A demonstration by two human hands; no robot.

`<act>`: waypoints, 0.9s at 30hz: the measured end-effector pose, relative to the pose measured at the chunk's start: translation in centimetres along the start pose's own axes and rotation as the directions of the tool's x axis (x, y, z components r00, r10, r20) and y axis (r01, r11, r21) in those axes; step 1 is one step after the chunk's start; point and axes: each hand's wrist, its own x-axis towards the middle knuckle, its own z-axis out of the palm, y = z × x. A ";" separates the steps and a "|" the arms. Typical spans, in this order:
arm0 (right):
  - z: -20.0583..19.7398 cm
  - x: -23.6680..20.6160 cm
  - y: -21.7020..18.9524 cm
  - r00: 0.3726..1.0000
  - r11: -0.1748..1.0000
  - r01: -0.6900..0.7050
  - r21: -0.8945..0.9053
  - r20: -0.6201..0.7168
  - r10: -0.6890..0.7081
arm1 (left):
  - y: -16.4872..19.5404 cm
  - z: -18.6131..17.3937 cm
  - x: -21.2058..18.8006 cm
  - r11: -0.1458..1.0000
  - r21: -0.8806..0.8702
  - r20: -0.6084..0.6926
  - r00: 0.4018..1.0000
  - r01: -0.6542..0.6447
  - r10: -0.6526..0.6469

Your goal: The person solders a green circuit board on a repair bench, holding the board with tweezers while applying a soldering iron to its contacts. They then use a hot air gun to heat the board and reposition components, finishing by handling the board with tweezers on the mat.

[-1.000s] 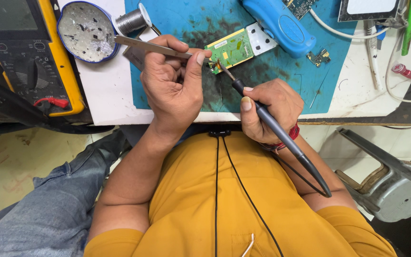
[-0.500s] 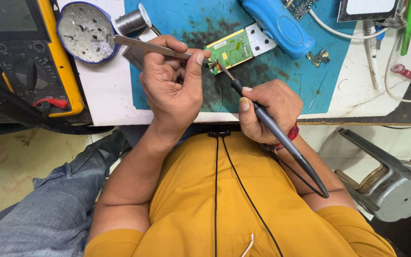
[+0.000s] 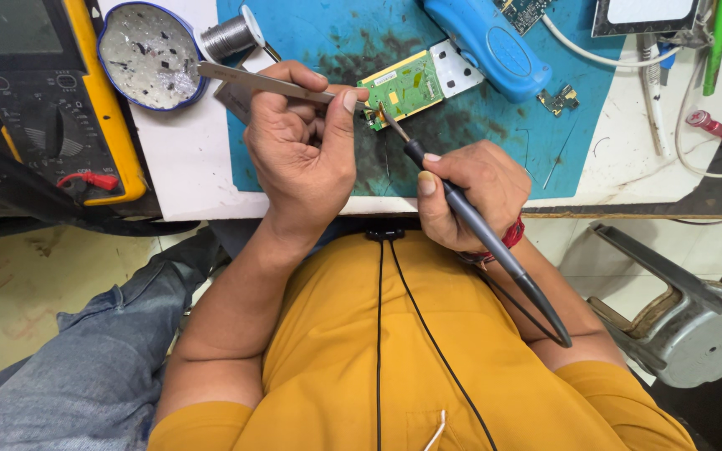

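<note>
White bench (image 3: 185, 179) up top, a blue work mat (image 3: 327, 33) spread across it, smudged dark in the middle. Yellow multimeter (image 3: 52, 108) sits at the left edge, and beside it a round blue-rimmed tin (image 3: 148, 54) with a solder spool (image 3: 229, 37) just right of it. Left hand (image 3: 302, 154) is closed on metal tweezers (image 3: 265, 82), tips at the green circuit board (image 3: 401, 86) lying on the mat. Right hand (image 3: 470, 192) grips a dark soldering iron (image 3: 478, 230) like a pen, tip touching the board's near edge.
</note>
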 end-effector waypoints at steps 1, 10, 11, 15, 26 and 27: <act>0.0 0.0 0.0 1.000 1.000 -0.003 0.001 -0.005 0.003 | 0.0 0.0 0.0 1.000 -0.001 -0.002 1.000 -0.001 0.001; 0.1 0.1 -0.1 1.000 1.000 0.003 -0.008 -0.006 -0.003 | 0.0 0.0 0.0 1.000 -0.006 -0.008 1.000 -0.004 0.004; 0.1 0.1 -0.1 1.000 1.000 0.000 -0.008 -0.010 0.000 | 0.0 0.0 0.0 1.000 -0.001 -0.009 1.000 -0.004 0.004; 0.0 0.2 -0.1 1.000 1.000 0.003 -0.026 0.014 -0.003 | 0.1 0.0 0.1 1.000 -0.008 -0.004 1.000 -0.001 0.001; 0.0 0.2 -0.1 1.000 1.000 0.010 -0.020 -0.001 -0.010 | 0.1 0.1 0.1 1.000 -0.013 -0.005 1.000 -0.004 0.004; 0.1 0.2 -0.1 1.000 1.000 0.019 -0.012 -0.006 -0.019 | 0.0 0.1 0.1 1.000 -0.010 -0.005 1.000 -0.008 0.008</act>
